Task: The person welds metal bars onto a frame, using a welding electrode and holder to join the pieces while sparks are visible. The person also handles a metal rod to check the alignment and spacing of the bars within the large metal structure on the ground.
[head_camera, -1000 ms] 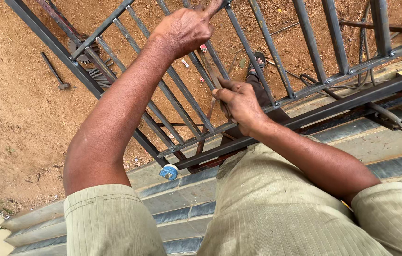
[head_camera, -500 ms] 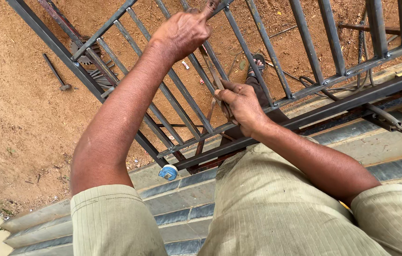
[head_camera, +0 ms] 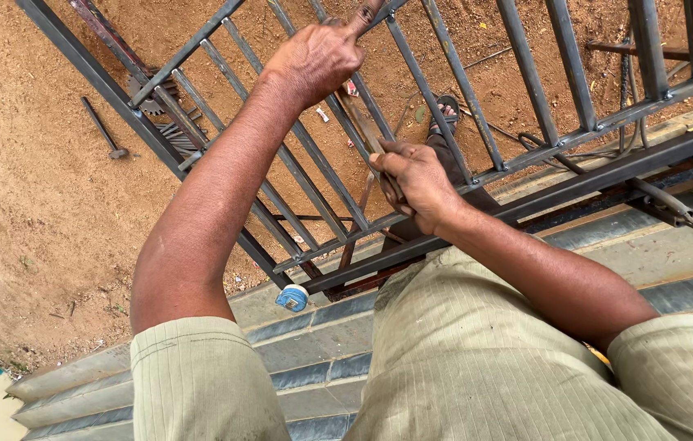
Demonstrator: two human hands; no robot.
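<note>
My right hand has its fingers curled shut around a thin rusty rod that slants between the bars, gripping low as if to steady it. My left hand closes on the rod's upper end at a crossbar of the metal gate, so the rod runs hand to hand. Beyond lie a hammer on the dirt ground and a blue tape measure on the step.

Left hand is closed on a top bar of the grey metal grille, right hand is gripped around a thin rusty rod between bars, with a hammer lying on the dirt ground and a blue-capped object on the step.
</note>
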